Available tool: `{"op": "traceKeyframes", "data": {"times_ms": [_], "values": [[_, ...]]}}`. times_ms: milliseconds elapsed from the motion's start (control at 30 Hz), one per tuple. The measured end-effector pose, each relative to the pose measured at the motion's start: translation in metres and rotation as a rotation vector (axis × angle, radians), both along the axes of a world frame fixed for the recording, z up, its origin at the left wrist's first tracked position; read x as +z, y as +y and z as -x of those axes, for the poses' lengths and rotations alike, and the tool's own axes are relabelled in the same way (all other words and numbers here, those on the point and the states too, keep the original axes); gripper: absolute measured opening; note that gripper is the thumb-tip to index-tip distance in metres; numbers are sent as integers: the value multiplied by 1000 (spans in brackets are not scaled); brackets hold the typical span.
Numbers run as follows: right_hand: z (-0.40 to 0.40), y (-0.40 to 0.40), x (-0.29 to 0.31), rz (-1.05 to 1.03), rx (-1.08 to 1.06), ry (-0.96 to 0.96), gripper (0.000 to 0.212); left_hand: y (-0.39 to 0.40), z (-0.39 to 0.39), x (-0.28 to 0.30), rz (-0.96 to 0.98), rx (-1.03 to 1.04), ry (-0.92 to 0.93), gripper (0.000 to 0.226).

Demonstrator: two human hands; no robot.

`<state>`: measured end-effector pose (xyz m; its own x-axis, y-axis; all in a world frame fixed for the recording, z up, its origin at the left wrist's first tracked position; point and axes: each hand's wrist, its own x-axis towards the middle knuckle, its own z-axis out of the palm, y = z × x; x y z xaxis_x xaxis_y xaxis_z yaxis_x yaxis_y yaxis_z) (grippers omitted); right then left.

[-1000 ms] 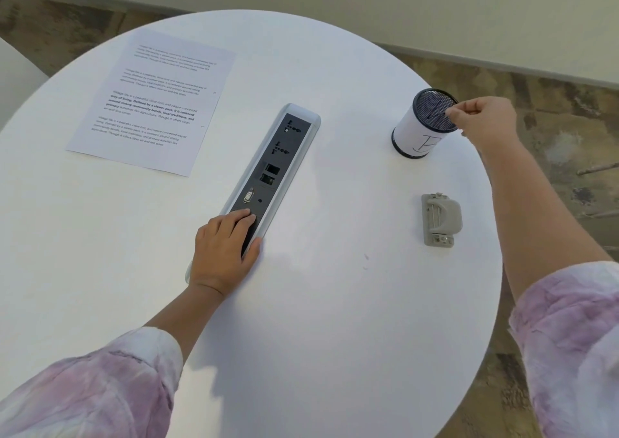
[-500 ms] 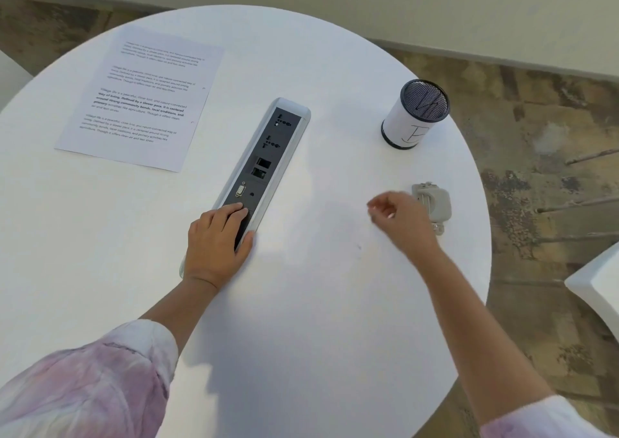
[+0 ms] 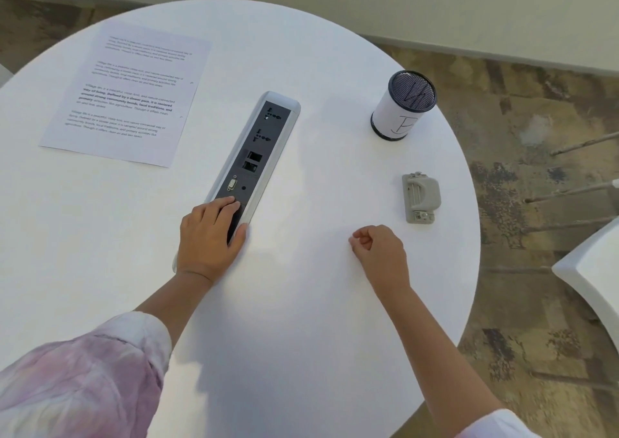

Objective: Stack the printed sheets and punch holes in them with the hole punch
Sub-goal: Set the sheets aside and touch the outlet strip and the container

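A printed sheet [image 3: 127, 96] lies flat at the far left of the round white table [image 3: 284, 320]. A small grey hole punch [image 3: 420, 197] sits near the table's right edge. My left hand [image 3: 209, 236] rests flat, fingers straight, on the near end of the socket strip. My right hand [image 3: 378, 251] hovers low over the table with its fingers curled and nothing in them, a hand's width nearer and left of the hole punch.
A grey socket strip [image 3: 258, 143] runs diagonally across the table's middle. A mesh pen cup [image 3: 403, 106] wrapped in white paper stands at the far right. A white chair [image 3: 593, 277] is beyond the table's right edge.
My right hand has come back from the pen cup and moved down past the hole punch toward me. My left hand has stayed on the socket strip.
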<state>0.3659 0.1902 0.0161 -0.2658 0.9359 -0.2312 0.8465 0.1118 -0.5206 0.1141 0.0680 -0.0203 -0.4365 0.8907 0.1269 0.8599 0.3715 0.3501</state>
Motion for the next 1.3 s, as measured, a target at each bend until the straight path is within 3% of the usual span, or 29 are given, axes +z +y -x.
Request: {"op": "traceKeyframes", "data": {"times_ms": [300, 533, 600, 733, 900, 1067, 1167, 1300], "values": [[9, -2, -2, -103, 108, -181, 18, 0, 0, -1, -12, -1, 3, 46], [14, 4, -7, -56, 124, -250, 18, 0, 0, -2, -7, 0, 2, 46], [12, 8, -5, 21, 104, -182, 14, 0, 0, -2, -5, 1, -3, 46], [-1, 19, 8, 221, -60, 142, 15, 0, 0, -2, -2, 4, -7, 46], [-5, 28, 24, 310, -187, 327, 22, 0, -1, -2, 5, 5, -11, 47], [12, 56, 60, 219, -233, 487, 28, 0, 0, -2, 4, 8, -12, 46], [16, 85, 89, 80, -256, 444, 30, 0, 0, -2, -1, 9, -16, 47], [24, 131, 112, 76, -342, 512, 28, 0, 0, -2, -6, 8, -12, 46]]}}
